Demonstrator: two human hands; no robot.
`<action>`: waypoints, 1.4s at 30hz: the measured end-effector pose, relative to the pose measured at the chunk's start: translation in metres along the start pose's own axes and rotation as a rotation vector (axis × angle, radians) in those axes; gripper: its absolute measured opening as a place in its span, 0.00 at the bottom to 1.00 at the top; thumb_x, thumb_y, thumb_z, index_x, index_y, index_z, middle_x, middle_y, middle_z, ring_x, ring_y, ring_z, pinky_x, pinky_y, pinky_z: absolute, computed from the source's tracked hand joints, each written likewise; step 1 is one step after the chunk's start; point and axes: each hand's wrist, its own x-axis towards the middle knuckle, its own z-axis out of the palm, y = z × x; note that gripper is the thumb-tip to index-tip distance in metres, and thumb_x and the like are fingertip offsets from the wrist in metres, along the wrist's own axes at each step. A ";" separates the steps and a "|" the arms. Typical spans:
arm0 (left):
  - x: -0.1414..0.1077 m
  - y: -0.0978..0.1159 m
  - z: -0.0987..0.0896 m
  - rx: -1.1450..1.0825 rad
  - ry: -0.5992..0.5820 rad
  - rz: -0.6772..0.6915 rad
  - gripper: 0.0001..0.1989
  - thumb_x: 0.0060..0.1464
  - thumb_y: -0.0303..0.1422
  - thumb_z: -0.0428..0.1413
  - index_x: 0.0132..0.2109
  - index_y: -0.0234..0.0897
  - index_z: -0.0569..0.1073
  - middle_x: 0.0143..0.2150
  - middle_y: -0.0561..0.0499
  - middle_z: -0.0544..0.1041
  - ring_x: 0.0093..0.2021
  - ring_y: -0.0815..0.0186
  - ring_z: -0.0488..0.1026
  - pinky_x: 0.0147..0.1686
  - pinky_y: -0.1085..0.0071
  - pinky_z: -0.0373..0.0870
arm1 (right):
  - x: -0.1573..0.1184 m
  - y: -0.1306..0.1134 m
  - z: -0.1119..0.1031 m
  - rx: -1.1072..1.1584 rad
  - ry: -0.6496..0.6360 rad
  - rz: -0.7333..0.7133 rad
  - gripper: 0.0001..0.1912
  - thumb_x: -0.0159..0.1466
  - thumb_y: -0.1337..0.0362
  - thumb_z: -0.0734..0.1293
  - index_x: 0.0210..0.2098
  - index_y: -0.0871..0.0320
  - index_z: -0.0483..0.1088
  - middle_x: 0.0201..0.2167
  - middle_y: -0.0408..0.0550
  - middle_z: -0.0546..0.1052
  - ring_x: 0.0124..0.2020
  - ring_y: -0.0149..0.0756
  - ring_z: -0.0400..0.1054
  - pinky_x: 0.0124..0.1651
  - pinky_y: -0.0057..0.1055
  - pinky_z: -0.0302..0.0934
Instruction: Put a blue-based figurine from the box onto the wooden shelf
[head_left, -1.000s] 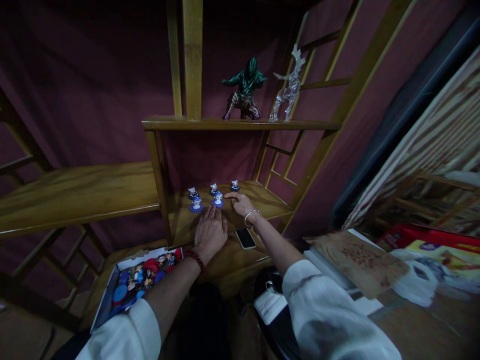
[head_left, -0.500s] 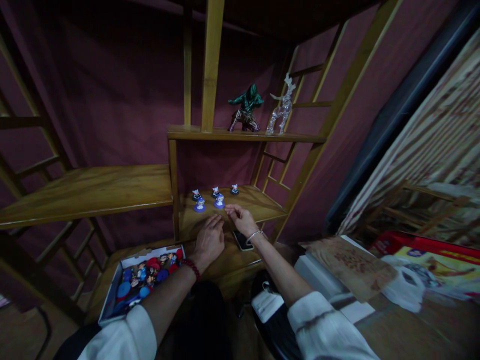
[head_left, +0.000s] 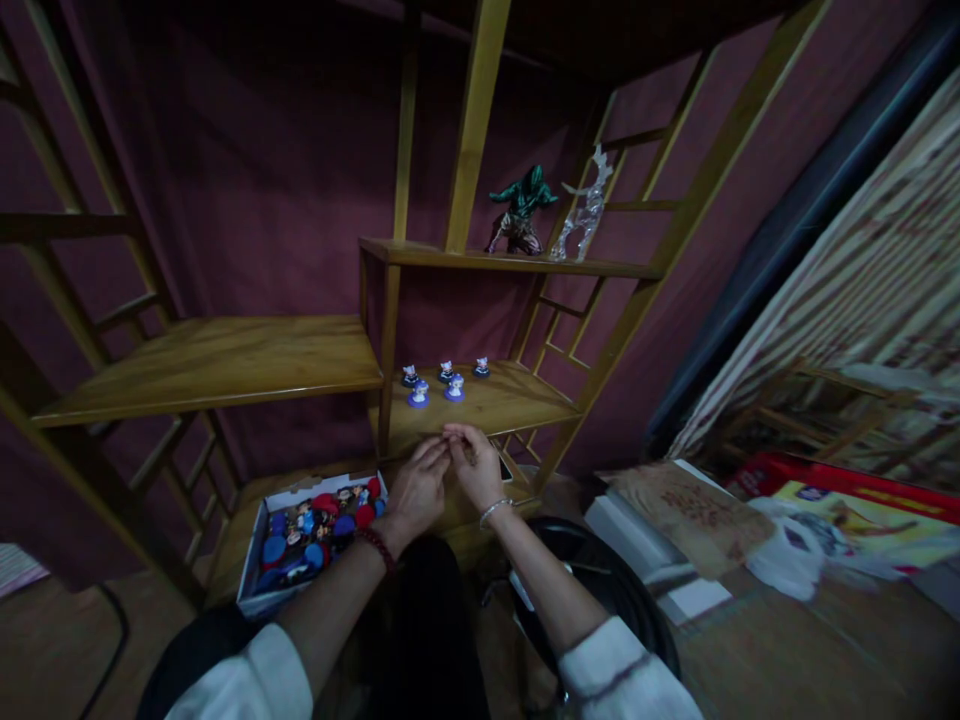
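Note:
My left hand, with a red bead bracelet at the wrist, has its fingers bent together and meets my right hand in front of the lower shelf. My right hand, wearing a silver bracelet, is closed with thumb and fingers pinched. Whatever lies between the fingertips is too small or hidden to make out. Beyond the hands stand two purple-based figurines, with three dark-based figurines behind them.
An open white box of red and blue figurines sits at lower left. On the upper shelf stand a green hooded figure and a clear deer. A phone lies partly behind my right hand. Right: cardboard, plastic bag, black stool.
Both hands have come together, and my right hand has drawn back from the purple-based figurines toward me. The camera view has shifted a little. The five figurines remain on the shelf.

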 end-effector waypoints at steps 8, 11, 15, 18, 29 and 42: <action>-0.028 -0.014 -0.007 -0.013 0.011 0.058 0.32 0.37 0.14 0.42 0.53 0.27 0.63 0.55 0.39 0.66 0.60 0.61 0.54 0.57 0.56 0.60 | -0.023 -0.023 0.023 -0.066 0.077 -0.080 0.12 0.59 0.70 0.56 0.37 0.55 0.69 0.35 0.48 0.72 0.40 0.38 0.64 0.45 0.38 0.60; -0.037 -0.016 -0.009 0.001 0.003 0.038 0.31 0.38 0.14 0.43 0.53 0.27 0.64 0.55 0.39 0.66 0.60 0.60 0.54 0.56 0.56 0.60 | -0.031 -0.027 0.030 -0.053 0.092 -0.100 0.13 0.59 0.70 0.56 0.37 0.54 0.69 0.36 0.49 0.71 0.41 0.38 0.63 0.45 0.38 0.59; -0.050 -0.021 -0.015 0.027 -0.020 0.027 0.27 0.42 0.16 0.45 0.53 0.30 0.64 0.56 0.40 0.64 0.61 0.60 0.53 0.56 0.57 0.61 | -0.043 -0.030 0.044 -0.045 0.097 -0.086 0.14 0.58 0.70 0.55 0.36 0.54 0.69 0.38 0.49 0.69 0.43 0.38 0.63 0.47 0.39 0.59; -0.060 -0.027 -0.021 0.060 -0.040 0.018 0.24 0.46 0.19 0.46 0.52 0.28 0.64 0.56 0.39 0.65 0.60 0.60 0.54 0.56 0.59 0.60 | -0.049 -0.033 0.055 -0.039 0.099 -0.089 0.14 0.58 0.71 0.55 0.37 0.55 0.69 0.39 0.49 0.69 0.44 0.38 0.62 0.49 0.39 0.58; -0.109 -0.063 -0.023 0.166 -0.044 -0.110 0.13 0.49 0.22 0.47 0.39 0.32 0.72 0.50 0.40 0.69 0.58 0.59 0.57 0.53 0.57 0.63 | -0.079 -0.035 0.104 0.023 -0.097 -0.041 0.18 0.55 0.75 0.55 0.39 0.55 0.69 0.39 0.50 0.69 0.44 0.37 0.62 0.50 0.39 0.58; -0.176 -0.116 -0.035 0.251 -0.462 -0.907 0.17 0.52 0.24 0.43 0.47 0.33 0.69 0.47 0.41 0.73 0.48 0.61 0.69 0.47 0.67 0.64 | -0.101 0.014 0.182 -0.186 -0.585 0.150 0.17 0.54 0.76 0.58 0.37 0.55 0.71 0.37 0.47 0.74 0.40 0.35 0.68 0.47 0.31 0.61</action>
